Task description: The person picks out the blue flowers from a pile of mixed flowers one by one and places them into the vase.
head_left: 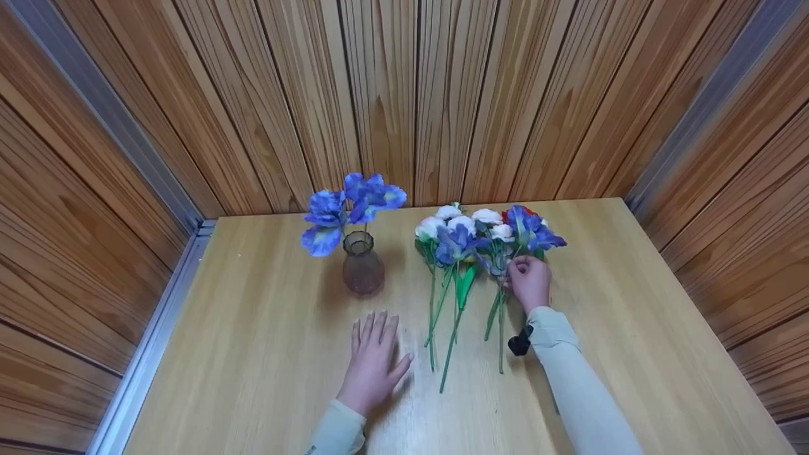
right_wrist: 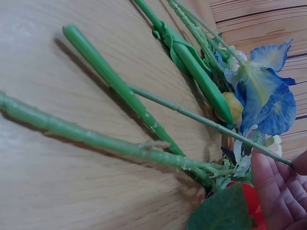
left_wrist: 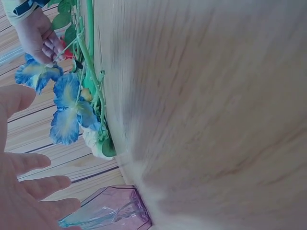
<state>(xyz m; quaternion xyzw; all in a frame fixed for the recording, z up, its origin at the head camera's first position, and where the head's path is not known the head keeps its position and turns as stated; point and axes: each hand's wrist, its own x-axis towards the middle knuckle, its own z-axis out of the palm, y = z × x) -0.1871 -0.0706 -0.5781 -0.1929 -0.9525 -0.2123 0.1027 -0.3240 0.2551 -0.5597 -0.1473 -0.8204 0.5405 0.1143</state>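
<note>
My right hand (head_left: 531, 281) pinches a thin green stem (right_wrist: 211, 124) between thumb and fingers. A blue iris (head_left: 536, 232) is just beyond that hand. My left hand (head_left: 371, 366) is spread palm down, low over the table in front of the vase; whether it touches the wood I cannot tell. It holds nothing. The tinted glass vase (head_left: 363, 273) stands upright, with two blue irises (head_left: 374, 197) leaning out of it. Beside the right hand lie another blue iris (head_left: 458, 243), several white flowers (head_left: 431, 227) and a red flower (head_left: 519, 213), partly hidden.
Loose green stems (head_left: 449, 354) point toward the table's front. A yellow bud (right_wrist: 229, 108) with a broad green leaf (right_wrist: 204, 81) lies among them. The wooden table (head_left: 253, 328) is bounded by a plank wall (head_left: 385, 114) behind and walls on both sides.
</note>
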